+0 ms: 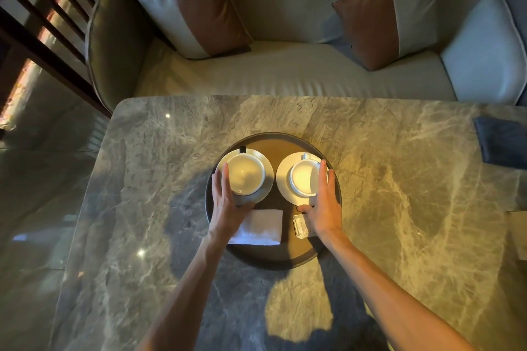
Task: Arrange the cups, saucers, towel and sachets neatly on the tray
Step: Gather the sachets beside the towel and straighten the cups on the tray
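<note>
Two cups on the round dark tray point(273, 151), head view, tray mid-tabletop point(399, 208).

- Left cup point(246, 174): white, upright, looks empty, on the left saucer point(269, 179) in the far left part of the tray. Dark handle points far.
- Right cup point(303, 178): white, upright, on the right saucer point(283, 179) in the far right part. White handle points far. The two saucers are just beside each other, a thin gap between.
- Towel point(261, 226): white, folded to a rectangle, lies flat in the near left part of the tray, just near of the left saucer.
- Sachets point(301, 226): small pale stack in the near right part, right of the towel, partly under the right wrist. Print too small to read.
- Left hand point(225, 202): grip spread, fingers straight along the left side of the left cup, thumb at the near edge of its saucer.
- Right hand point(322, 208): grip spread, fingers straight along the right side of the right cup, thumb on the near edge of its saucer.

Surroundings: grey veined stone tabletop; folded blue cloth point(502, 142) at its right edge, well apart from the tray. Beyond the far edge, a pale sofa point(285, 71) with a left cushion point(194, 3) and a right cushion point(382, 20), both brown and white.
</note>
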The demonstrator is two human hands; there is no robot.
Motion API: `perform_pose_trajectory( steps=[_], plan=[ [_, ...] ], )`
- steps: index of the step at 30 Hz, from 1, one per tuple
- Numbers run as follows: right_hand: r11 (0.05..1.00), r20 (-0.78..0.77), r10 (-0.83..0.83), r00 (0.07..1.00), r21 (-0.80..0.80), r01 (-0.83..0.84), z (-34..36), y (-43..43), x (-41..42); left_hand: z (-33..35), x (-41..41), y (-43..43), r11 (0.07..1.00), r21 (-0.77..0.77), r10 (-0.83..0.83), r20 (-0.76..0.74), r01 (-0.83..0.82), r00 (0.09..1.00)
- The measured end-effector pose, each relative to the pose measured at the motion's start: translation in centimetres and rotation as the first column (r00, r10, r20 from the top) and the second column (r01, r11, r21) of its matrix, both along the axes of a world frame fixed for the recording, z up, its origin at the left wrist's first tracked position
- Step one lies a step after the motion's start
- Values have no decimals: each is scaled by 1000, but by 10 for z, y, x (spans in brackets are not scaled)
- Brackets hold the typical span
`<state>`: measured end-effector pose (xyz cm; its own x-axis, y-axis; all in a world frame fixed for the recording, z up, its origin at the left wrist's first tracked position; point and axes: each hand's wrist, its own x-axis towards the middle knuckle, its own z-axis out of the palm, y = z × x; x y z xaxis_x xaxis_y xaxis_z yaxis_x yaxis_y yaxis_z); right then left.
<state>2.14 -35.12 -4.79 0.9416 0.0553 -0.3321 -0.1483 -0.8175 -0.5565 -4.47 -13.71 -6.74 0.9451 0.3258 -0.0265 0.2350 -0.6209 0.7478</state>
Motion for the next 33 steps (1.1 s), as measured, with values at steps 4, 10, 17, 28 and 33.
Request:
perform_pose_trajectory(
  steps=[4,10,17,28,33],
  plan=[
    [1000,9,2,1000,-22,-2,-1,-1,2,0,0,2,1000,5,5,14,-5,1000],
    [1000,4,22,1000,-8,-22,-4,-3,-1,2,0,3,1000,3,-8,10,8,1000],
    [986,85,-109,990,135,97,-5,-45,-14,4,-34,8,951,35,309,-69,-307,949],
    [592,-647,-454,613,295,750,-25,-79,-72,10,-84,-9,626,-387,406,-580,-677,707],
    [577,-665,-452,594,290,763,-21,-78,-67,29,-82,-14,687,-374,351,-580,-623,735]
  ],
)
